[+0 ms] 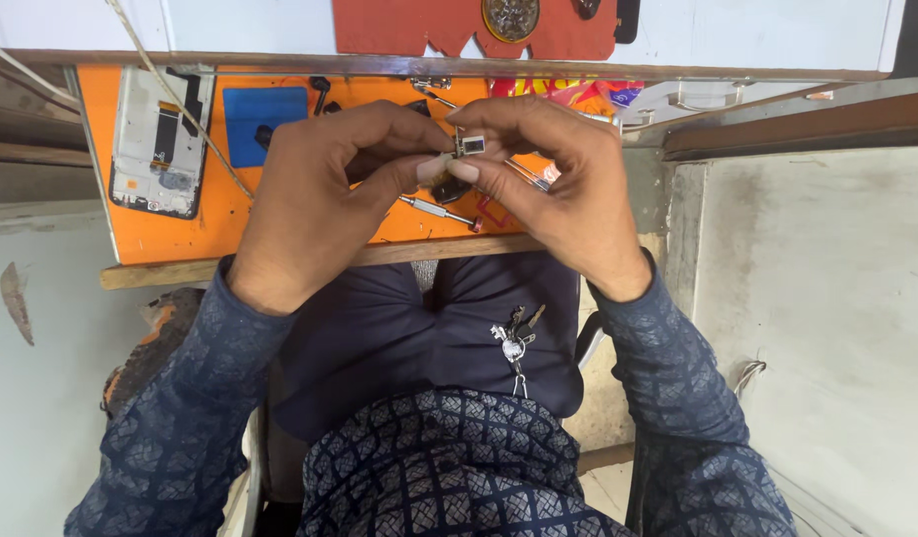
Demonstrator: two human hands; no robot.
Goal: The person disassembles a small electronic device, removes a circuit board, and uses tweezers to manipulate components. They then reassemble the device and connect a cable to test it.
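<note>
One small square metal part (469, 145), held above the orange work mat (161, 234), pinched between the fingertips of both hands. Left hand (315, 199): fingers curled, thumb and forefinger closed on the part. Right hand (558, 184): likewise closed on it from the other side. Laid on the mat: one opened phone (161, 139), back uppermost; one blue rectangular pad (263, 121); one screwdriver (437, 210), partly covered by the hands. One bunch of keys (515, 343) is rested on the lap.
</note>
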